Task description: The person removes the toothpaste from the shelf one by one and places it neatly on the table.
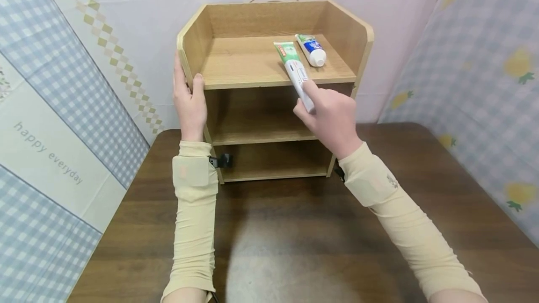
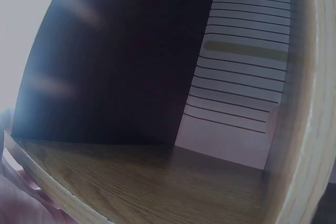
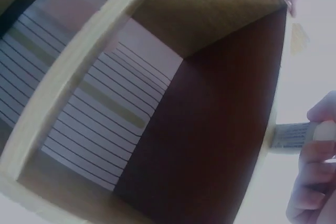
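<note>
My right hand pinches the white lower end of a green-and-white toothpaste tube, whose green end reaches over the top board. In the right wrist view, the fingers hold the tube's capped end. A second toothpaste tube, blue, green and white, lies on the top board with its white cap facing forward. My left hand grips the left side panel of the wooden shelf, fingers along the outside and thumb at the front edge. Its fingers are partly hidden in the left wrist view.
Below the top board, the shelf has two open compartments with a lined white back. It stands on a dark brown table. Patterned cloth hangs at the sides and back. A raised rim surrounds the top board on three sides.
</note>
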Demonstrator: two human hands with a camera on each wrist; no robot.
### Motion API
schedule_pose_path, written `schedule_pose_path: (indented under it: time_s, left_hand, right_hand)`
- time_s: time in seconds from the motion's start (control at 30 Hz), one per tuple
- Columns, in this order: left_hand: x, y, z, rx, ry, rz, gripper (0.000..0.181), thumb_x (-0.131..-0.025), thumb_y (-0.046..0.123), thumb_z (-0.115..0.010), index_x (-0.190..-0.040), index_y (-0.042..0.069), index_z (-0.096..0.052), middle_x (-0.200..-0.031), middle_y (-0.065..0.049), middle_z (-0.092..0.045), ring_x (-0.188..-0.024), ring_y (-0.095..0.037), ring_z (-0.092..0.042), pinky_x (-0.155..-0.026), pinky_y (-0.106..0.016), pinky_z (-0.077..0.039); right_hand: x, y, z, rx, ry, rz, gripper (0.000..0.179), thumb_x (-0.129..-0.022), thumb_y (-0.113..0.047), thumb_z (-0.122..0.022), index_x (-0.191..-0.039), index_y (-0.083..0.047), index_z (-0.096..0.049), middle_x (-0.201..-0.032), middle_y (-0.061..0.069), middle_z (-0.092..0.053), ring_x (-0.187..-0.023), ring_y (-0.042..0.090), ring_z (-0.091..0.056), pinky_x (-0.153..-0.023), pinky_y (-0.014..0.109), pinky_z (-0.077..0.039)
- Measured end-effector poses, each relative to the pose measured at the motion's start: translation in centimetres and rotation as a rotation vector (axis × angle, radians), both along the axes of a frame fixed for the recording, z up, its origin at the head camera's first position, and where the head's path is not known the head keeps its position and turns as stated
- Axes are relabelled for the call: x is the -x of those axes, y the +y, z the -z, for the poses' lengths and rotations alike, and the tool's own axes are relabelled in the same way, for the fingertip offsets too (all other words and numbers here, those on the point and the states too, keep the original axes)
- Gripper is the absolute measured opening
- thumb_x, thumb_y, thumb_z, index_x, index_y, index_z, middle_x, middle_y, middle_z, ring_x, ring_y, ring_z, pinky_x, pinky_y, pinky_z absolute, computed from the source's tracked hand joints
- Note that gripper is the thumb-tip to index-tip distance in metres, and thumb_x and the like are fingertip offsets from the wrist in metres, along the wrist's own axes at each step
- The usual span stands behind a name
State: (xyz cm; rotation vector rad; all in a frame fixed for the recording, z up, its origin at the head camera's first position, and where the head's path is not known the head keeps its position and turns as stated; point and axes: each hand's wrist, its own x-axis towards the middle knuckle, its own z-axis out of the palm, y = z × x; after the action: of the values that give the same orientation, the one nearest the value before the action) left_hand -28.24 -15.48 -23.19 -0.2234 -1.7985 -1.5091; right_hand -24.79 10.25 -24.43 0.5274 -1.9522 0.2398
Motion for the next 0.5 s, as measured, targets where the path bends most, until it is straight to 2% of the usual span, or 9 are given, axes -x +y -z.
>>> schedule_pose_path:
  time_s: [0.27, 0.5]
  left_hand:
    - [-0.1, 0.0, -0.1, -0.025, 0.015, 0.017, 0.062, -0.093, 0.007, -0.042, -0.153, 0.007, -0.028, -0.158, -0.008, -0.032, -0.14, -0.01, -0.036, -0.111, -0.021, -0.03]
    - [-0.2, 0.0, -0.2, -0.012, 0.013, 0.008, 0.06, -0.094, 0.006, -0.042, -0.153, 0.006, -0.029, -0.158, -0.009, -0.032, -0.141, -0.011, -0.034, -0.112, -0.021, -0.029]
  right_hand:
    - [-0.8, 1.8, 1.2, 0.053, -0.004, -0.098, 0.018, -0.082, -0.017, -0.062, -0.094, -0.004, -0.064, -0.062, 0.013, -0.066, -0.049, 0.022, -0.059, -0.042, 0.034, -0.037]
    - [-1.2, 2.3, 1.7, 0.044, 0.002, -0.103, 0.019, -0.085, -0.018, -0.06, -0.096, -0.004, -0.066, -0.064, 0.012, -0.067, -0.049, 0.021, -0.056, -0.044, 0.033, -0.037]
